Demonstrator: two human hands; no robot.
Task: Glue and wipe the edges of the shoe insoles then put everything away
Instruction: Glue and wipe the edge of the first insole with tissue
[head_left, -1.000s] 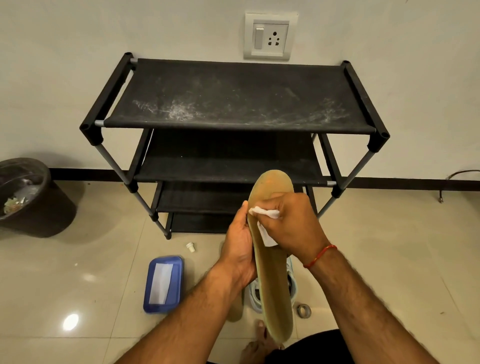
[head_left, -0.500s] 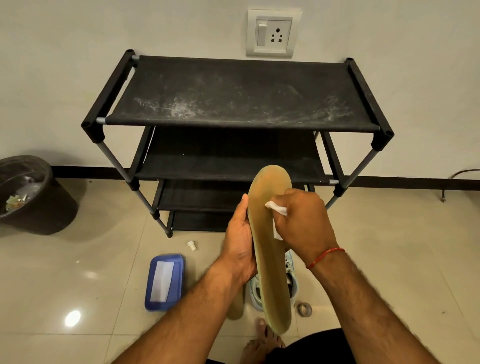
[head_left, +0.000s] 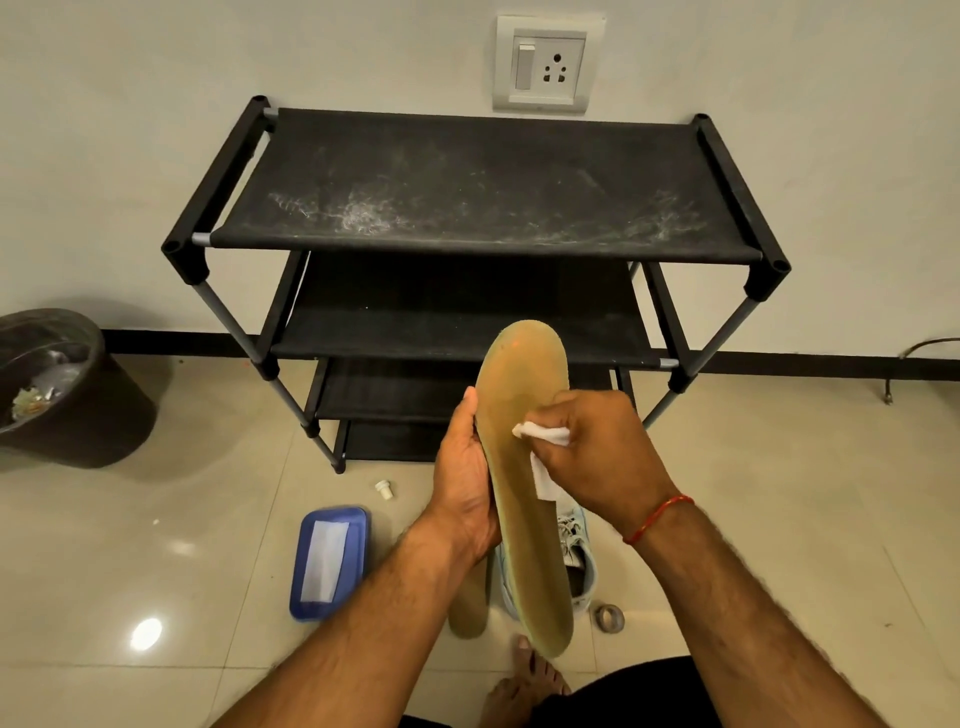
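The left hand (head_left: 462, 491) is gripping the insole (head_left: 527, 551), which is pointing lengthwise away from the person, while the right hand (head_left: 605, 452) is pressing a pinched tissue (head_left: 545, 434) to its right edge.

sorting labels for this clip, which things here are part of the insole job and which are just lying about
Job: insole in the left hand; white wipe pinched in the right hand; second insole and shoe on the floor; blue box with a white sheet; small white cap, probably.
Lying about: shoe rack, bin, wall socket, small roll beside the shoe.
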